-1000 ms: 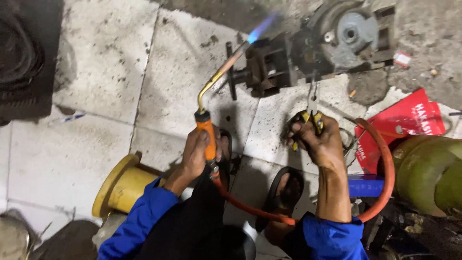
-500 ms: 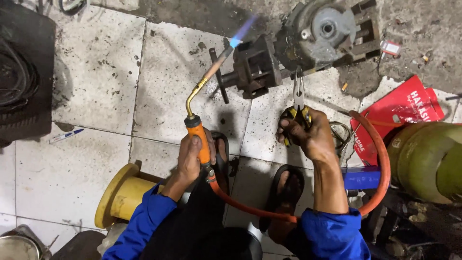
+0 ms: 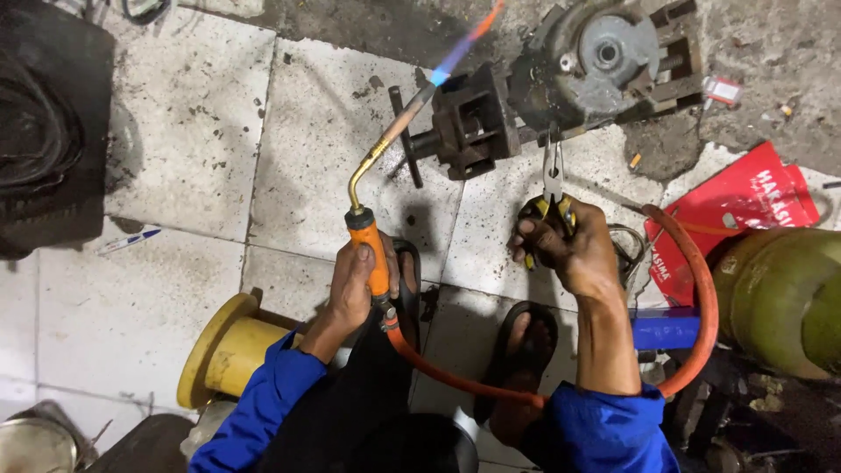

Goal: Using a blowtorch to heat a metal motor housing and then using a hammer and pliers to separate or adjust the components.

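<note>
Left hand (image 3: 355, 285) gripped the lit torch (image 3: 372, 232), flame at one o'clock by the vise (image 3: 469, 123). Right hand (image 3: 574, 250) clasped pliers (image 3: 552, 188), tips pointing twelve o'clock toward the motor (image 3: 604, 57).

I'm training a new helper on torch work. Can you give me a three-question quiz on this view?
1. True or false: the torch in the left hand is lit.
2. What does the right hand hold? A) a hammer B) pliers C) a brush
3. Fill in: the orange hose runs from the torch handle, past the person's legs, and curves up beside the green ____.

Key:
1. True; a blue flame shows at the nozzle, beside the dark metal part.
2. B; their tip points up at the grey round housing.
3. Gas cylinder.
</note>
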